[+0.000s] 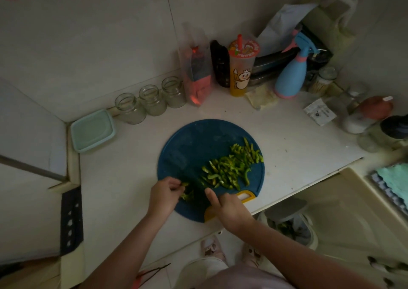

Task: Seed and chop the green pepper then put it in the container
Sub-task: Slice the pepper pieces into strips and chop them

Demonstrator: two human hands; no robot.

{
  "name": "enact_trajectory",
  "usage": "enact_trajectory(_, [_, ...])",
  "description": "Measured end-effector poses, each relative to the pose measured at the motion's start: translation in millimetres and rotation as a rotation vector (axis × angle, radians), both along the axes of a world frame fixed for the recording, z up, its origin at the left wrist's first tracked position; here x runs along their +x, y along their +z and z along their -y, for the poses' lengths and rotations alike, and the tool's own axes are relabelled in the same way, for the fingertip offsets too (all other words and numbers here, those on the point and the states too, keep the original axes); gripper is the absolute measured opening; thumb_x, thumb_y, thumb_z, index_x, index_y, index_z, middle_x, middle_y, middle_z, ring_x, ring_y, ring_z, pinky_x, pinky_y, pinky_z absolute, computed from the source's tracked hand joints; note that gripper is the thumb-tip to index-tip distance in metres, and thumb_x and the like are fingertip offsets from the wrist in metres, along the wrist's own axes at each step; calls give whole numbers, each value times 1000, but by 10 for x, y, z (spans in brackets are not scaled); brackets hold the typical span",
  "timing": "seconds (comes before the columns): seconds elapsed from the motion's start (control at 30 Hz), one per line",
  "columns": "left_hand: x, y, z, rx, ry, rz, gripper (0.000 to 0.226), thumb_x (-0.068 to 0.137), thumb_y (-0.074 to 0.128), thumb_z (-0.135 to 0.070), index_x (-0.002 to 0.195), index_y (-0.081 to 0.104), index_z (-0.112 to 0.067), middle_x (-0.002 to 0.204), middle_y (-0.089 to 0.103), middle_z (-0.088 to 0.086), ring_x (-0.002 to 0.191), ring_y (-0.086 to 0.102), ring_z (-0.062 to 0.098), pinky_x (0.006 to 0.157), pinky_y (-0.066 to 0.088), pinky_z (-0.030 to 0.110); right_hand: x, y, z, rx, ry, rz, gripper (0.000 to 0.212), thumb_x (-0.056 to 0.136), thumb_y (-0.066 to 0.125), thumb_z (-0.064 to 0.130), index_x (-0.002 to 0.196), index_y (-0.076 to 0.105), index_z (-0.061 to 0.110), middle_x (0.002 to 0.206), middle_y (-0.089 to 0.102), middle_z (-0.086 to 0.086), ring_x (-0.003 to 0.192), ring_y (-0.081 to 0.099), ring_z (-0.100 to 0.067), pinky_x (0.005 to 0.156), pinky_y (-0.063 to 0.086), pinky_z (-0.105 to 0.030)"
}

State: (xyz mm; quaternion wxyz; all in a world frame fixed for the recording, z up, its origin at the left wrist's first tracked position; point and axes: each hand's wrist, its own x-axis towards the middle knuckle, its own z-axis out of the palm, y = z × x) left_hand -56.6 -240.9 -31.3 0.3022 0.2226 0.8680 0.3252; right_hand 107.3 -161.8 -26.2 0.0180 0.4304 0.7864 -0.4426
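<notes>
A round blue cutting board [189,143] with a yellow handle lies on the white counter. A heap of chopped green pepper strips [231,167] covers its right half. My left hand [164,194] pinches a small piece of green pepper [186,194] at the board's near edge. My right hand [227,207] grips a knife handle, index finger stretched along the dark blade [194,180], which stands beside that piece. A pale green square container [92,129] sits at the counter's far left, apart from both hands.
Three glass jars [152,99] stand behind the board. A printed cup [241,67], a blue spray bottle [291,76] and bags crowd the back right corner. Lidded jars [371,112] stand at the right. A bin [291,220] sits below the counter edge.
</notes>
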Motion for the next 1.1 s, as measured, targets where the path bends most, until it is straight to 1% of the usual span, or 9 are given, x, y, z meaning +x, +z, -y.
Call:
enact_trajectory(0.07, [-8, 5, -20, -7, 34, 20, 18, 78, 74, -13, 93, 66, -7, 82, 65, 4, 73, 64, 20, 71, 57, 34, 18, -68, -8, 1, 67, 10, 68, 93, 24, 62, 76, 58, 5, 73, 60, -14, 71, 58, -26, 69, 42, -38])
enact_trajectory(0.17, [-37, 30, -58, -38, 46, 31, 10, 74, 75, -11, 80, 68, -12, 80, 69, 6, 74, 67, 23, 73, 57, 36, 18, -50, 3, 91, 133, 9, 68, 93, 23, 62, 70, 57, 9, 78, 63, -16, 78, 61, -29, 65, 40, -37])
enact_trajectory(0.27, [-58, 57, -86, -77, 34, 15, 23, 71, 73, -6, 61, 61, -23, 68, 66, 1, 73, 68, 24, 74, 57, 40, 31, -61, 22, 123, 206, 67, 64, 93, 21, 64, 66, 53, 15, 78, 63, -15, 78, 61, -30, 64, 40, -36])
enact_trajectory(0.47, [-42, 66, -135, -51, 39, 21, 19, 68, 75, -6, 75, 61, -17, 79, 67, 4, 81, 67, 26, 77, 56, 40, 74, -78, 15, 155, 172, 95, 70, 94, 20, 63, 80, 63, 9, 83, 66, -15, 82, 62, -31, 69, 47, -39])
enact_trajectory(0.67, [9, 76, -146, 9, 54, 70, 26, 70, 79, -7, 64, 60, -24, 67, 64, -6, 70, 65, 17, 76, 57, 39, 67, -49, 14, -36, 79, 72, 73, 92, 24, 64, 77, 61, 3, 82, 65, -18, 81, 63, -30, 77, 50, -42])
enact_trajectory(0.83, [-41, 69, -147, -30, 54, -5, 29, 66, 77, 0, 61, 57, -21, 71, 67, 7, 73, 68, 25, 74, 57, 39, 79, -12, 5, 49, 153, 74, 69, 94, 24, 62, 72, 60, 7, 79, 65, -17, 78, 62, -29, 73, 50, -40])
enact_trajectory(0.93, [-46, 80, -164, -51, 39, -32, 30, 67, 73, 3, 60, 55, -20, 69, 65, 4, 73, 66, 26, 71, 56, 37, 69, -5, 18, 99, 174, 92, 67, 93, 22, 63, 71, 58, 11, 80, 65, -15, 79, 63, -29, 69, 49, -38])
enact_trajectory(1.03, [-54, 63, -180, -71, 26, -23, 24, 71, 69, 1, 62, 56, -16, 67, 63, 3, 72, 66, 26, 71, 56, 37, 53, 9, 51, 148, 192, 110, 61, 95, 21, 61, 65, 50, 15, 83, 66, -15, 80, 63, -30, 62, 41, -33])
enact_trajectory(1.1, [-50, 51, -179, -82, 30, -24, 20, 73, 69, -1, 64, 57, -14, 70, 65, 7, 72, 65, 26, 70, 56, 37, 32, 25, 67, 169, 204, 121, 61, 96, 21, 59, 69, 52, 15, 85, 66, -15, 81, 63, -31, 61, 37, -31])
